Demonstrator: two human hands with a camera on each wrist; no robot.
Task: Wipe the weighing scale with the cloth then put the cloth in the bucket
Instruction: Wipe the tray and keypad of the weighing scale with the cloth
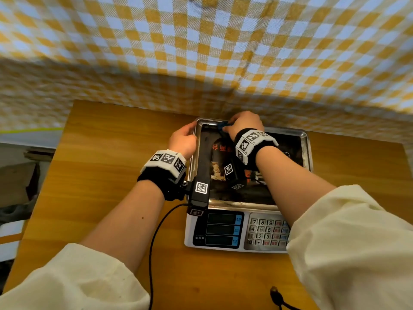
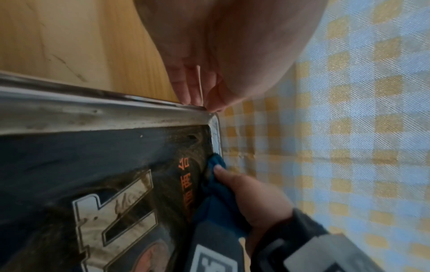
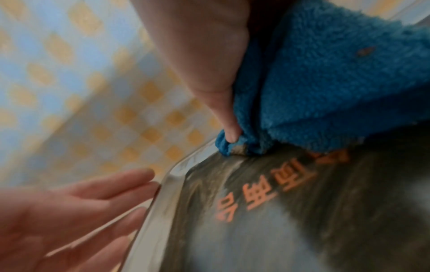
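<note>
From above, your right hand (image 1: 243, 125) holds the blue cloth (image 1: 222, 126) in the far left corner of the weighing scale (image 1: 245, 189) on the counter (image 1: 107, 175). Left wrist view: your left hand (image 2: 197, 88) touches the rim, fingers straight. Right wrist view: your fingers (image 3: 229, 127) press the cloth down.

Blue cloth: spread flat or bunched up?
Bunched. The blue cloth sits folded under the right hand, one finger pressing a wad into the scale tray's corner.

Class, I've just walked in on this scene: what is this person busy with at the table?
A person is wiping the steel pan of a weighing scale. The right hand presses a blue cloth into the pan's far left corner, while the left hand steadies the pan's left rim. No bucket is in view.
</note>
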